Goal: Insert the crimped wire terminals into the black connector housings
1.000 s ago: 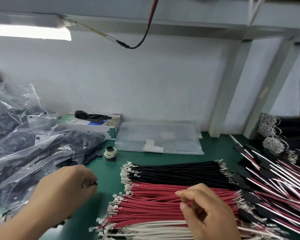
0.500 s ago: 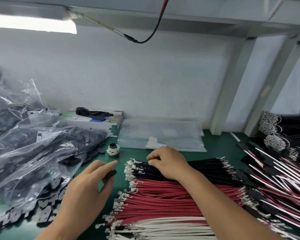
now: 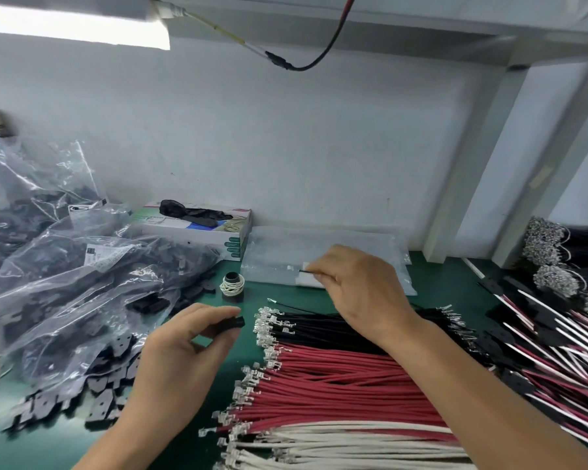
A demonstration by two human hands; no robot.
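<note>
Left hand (image 3: pixel 187 347): pinches a black connector housing (image 3: pixel 233 324) at its fingertips.
Right hand (image 3: pixel 357 290): pinches a black wire (image 3: pixel 305 272), raised above the black wire bundle (image 3: pixel 319 325).

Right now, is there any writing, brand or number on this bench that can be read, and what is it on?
None can be read.
Printed box: markings too blurred.
White labels on the plastic bags: print too small.
White slip in the flat clear bag: print unreadable.

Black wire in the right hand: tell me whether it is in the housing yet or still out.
Out. The right hand pinches the black wire up over the bench, apart from the black housing that the left hand holds.
</note>
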